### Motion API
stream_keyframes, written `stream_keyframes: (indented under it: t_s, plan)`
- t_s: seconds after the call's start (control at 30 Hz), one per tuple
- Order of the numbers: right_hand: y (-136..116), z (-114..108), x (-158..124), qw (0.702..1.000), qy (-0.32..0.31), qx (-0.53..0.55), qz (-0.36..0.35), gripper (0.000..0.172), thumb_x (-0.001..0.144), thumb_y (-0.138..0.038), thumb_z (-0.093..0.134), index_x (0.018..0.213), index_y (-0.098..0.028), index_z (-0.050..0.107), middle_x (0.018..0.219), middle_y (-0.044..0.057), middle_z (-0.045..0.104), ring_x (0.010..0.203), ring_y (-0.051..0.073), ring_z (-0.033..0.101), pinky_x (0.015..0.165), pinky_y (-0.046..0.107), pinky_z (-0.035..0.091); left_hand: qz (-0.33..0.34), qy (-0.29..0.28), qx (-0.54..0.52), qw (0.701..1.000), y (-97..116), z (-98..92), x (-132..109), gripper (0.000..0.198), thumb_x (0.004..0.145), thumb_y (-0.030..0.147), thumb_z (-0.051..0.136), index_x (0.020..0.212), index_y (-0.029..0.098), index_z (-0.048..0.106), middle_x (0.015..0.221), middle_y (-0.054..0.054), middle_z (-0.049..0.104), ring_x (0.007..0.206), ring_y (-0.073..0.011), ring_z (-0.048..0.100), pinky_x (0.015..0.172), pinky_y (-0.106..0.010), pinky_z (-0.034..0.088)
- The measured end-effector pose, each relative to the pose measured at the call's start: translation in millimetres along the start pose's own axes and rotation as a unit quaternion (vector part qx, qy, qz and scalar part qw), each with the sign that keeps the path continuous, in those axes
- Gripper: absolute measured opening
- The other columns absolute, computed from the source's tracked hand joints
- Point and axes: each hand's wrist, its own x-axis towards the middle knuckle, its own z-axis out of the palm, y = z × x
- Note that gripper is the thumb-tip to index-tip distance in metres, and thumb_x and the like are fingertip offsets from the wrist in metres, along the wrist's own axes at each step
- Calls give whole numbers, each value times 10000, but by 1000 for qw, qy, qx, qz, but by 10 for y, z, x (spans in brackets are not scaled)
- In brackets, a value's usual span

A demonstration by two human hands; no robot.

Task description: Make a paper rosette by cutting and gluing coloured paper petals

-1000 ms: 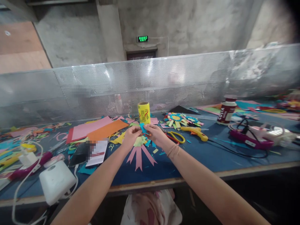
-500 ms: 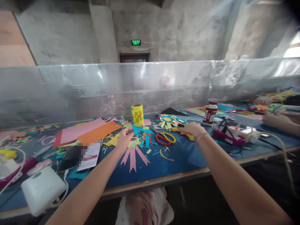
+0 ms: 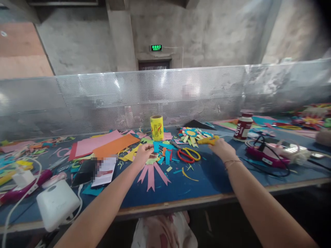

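Observation:
My left hand (image 3: 143,154) is pinched closed on a blue paper strip (image 3: 156,147), pressing it onto a paper rosette with pink ribbon tails (image 3: 152,172). My right hand (image 3: 221,148) is wrapped around the handle of a yellow glue gun (image 3: 208,140), lifted a little above the blue table (image 3: 207,179). A pair of scissors with red and yellow handles (image 3: 187,155) lies between my two hands. Small blue and orange paper strips lie around the rosette.
A yellow roll (image 3: 157,127) stands behind the rosette. Pink and orange sheets (image 3: 103,144) lie at the left, a finished paper flower (image 3: 192,134) and a brown bottle (image 3: 243,126) at the right. A white device (image 3: 57,203) and cables sit front left. A perforated metal screen (image 3: 165,93) backs the table.
My right hand let go of the blue strip, went right to the yellow glue gun, gripped it and lifted it. My left hand stayed at the rosette with the strip.

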Motion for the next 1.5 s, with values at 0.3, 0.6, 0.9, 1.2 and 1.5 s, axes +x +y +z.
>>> stream_keyframes:
  t_s: [0.3, 0.6, 0.9, 1.2, 1.5]
  plan:
    - [-700, -182, -602, 921, 283, 165, -209, 441, 778, -441, 517, 1086, -139, 426, 932, 159, 607, 821, 256, 595, 682, 346, 446, -12, -58, 22, 998, -40, 40, -13, 189, 600, 299, 728, 652, 130, 661, 534, -7, 585, 472, -102, 538, 538, -259, 484]
    - [-860, 173, -741, 858, 325, 105, -384, 368, 874, -415, 440, 1065, -101, 455, 866, 163, 614, 812, 276, 597, 651, 369, 456, -31, -87, 13, 996, -71, 72, -19, 228, 553, 287, 753, 694, 120, 689, 547, -2, 590, 490, -86, 532, 548, -235, 469]
    - [-863, 174, -750, 858, 325, 66, -393, 369, 911, -426, 372, 1035, -91, 467, 844, 171, 624, 771, 267, 613, 605, 351, 451, -39, -75, 8, 996, -98, 78, -3, 205, 548, 272, 771, 639, 119, 669, 545, -6, 593, 481, -88, 541, 568, -256, 486]
    - [-856, 171, -760, 853, 333, 53, -398, 402, 923, -439, 337, 1030, -78, 478, 834, 178, 629, 771, 266, 621, 601, 349, 457, -37, -78, 10, 996, -104, 67, 17, 177, 601, 252, 738, 697, 114, 680, 559, -14, 614, 472, -91, 553, 550, -248, 486]
    - [-869, 185, -761, 851, 337, 50, -398, 392, 918, -424, 362, 1030, -67, 477, 827, 188, 631, 764, 272, 620, 603, 353, 459, -41, -71, 22, 996, -75, 81, -1, 162, 599, 243, 738, 694, 124, 682, 546, -2, 613, 471, -93, 553, 555, -249, 493]
